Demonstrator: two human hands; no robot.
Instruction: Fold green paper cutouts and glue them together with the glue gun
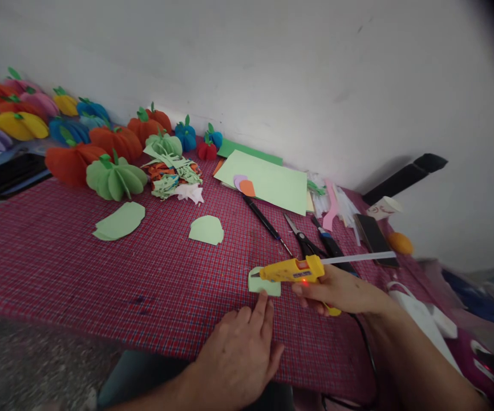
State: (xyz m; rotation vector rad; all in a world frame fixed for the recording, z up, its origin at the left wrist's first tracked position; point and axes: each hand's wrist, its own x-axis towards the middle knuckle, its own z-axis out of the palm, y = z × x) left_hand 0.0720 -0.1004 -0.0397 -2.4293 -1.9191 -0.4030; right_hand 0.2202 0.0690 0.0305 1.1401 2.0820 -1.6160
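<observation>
My right hand [336,290] is wrapped round the handle of a yellow glue gun [292,270], with a long glue stick [360,258] poking out of its back and a small red light glowing. The gun's nozzle is over a small pale green paper piece [268,287] on the cloth; I cannot tell if it touches. My left hand [241,348] lies palm down with fingers stretched out, its index fingertip at the near edge of that piece. Beyond are another pale green cut-out [206,229] and a small stack of green cut-outs [122,221].
Several paper pumpkins [116,142] stand along the wall at the left, beside paper scraps [174,174]. Green paper sheets [268,180], a soldering-iron-like black tool [264,220], scissors [302,237], a phone [375,237], a paper cup [384,208] and an orange fruit [400,244] lie behind. A black cord [369,348] hangs at right.
</observation>
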